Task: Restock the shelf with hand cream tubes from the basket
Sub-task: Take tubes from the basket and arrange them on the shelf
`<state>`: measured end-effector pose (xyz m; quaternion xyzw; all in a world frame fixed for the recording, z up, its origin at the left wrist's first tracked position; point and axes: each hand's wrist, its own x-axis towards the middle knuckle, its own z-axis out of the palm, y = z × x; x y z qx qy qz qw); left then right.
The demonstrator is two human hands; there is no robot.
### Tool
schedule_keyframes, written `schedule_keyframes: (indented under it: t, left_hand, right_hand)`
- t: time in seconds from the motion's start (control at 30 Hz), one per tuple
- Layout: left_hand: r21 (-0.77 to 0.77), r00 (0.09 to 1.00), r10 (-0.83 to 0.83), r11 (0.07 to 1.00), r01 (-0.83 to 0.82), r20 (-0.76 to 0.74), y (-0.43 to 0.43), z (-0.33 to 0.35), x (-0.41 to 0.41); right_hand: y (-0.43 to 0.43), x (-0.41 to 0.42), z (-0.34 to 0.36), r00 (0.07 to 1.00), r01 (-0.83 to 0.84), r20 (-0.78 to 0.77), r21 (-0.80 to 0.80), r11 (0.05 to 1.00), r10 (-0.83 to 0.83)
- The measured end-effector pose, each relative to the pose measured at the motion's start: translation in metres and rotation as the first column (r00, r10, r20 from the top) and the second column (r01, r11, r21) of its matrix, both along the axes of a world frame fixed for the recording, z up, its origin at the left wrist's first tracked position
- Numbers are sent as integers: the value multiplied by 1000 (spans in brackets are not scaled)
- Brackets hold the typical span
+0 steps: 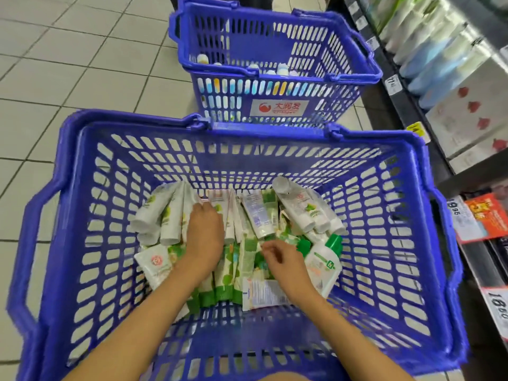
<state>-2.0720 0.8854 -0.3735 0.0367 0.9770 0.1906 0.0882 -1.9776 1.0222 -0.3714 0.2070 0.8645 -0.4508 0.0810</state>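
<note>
Partly, the left hand [204, 232] covers tubes [170, 215] in the basket [82, 127], grip unclear.

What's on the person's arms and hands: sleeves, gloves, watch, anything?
Nothing worn that shows. The left hand and right hand have no gloves, rings or watch visible. Both forearms are uncovered down to the bottom frame edge, with no sleeve in view. No bands or markings can be made out, though the image is slightly blurred.

Near basket [96, 243] holds the tubes [258, 215], piled on its bottom. Left hand [204, 235] on the pile, right hand [283, 262] just right of it, bottle [323, 262] beside that. Second basket [261, 42] behind. Shelf [453, 92] along right.
</note>
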Motion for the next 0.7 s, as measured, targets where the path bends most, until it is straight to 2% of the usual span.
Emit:
schedule_keyframes:
  t: [0.07,0.2,0.3,0.37,0.47,0.57,0.63,0.7]
  left_hand:
    - [-52,999,-30,998,31,22,5,-4,3]
    - [-306,989,-112,942,135,91,14,-7,0]
    - [-218,993,-77,971,96,95,14,-7,1]
    - [-88,994,-40,995,49,105,11,-3,-1]
    - [-73,977,-43,996,60,209,9,5,-10]
    - [2,946,-15,1000,16,324,3,14,-18]
    - [56,929,-18,998,-3,371,-3,19,-22]
    - [98,923,3,994,-44,385,-8,19,-25]
  right_hand:
    - [-10,-13,-6,995,-65,-67,74,995,70]
    - [-38,-45,-20,995,-20,-89,275,961,47]
    - [-52,-58,-29,998,-66,53,491,869,46]
    - [-60,-63,-34,992,-89,126,539,838,25]
    - [-64,-69,-36,986,-68,162,548,833,-27]
    - [-55,-68,-38,991,-93,130,538,838,26]
    - [-47,-66,-39,996,-84,56,429,900,66]
    - [-44,-63,-37,1000,13,-14,227,974,-10]
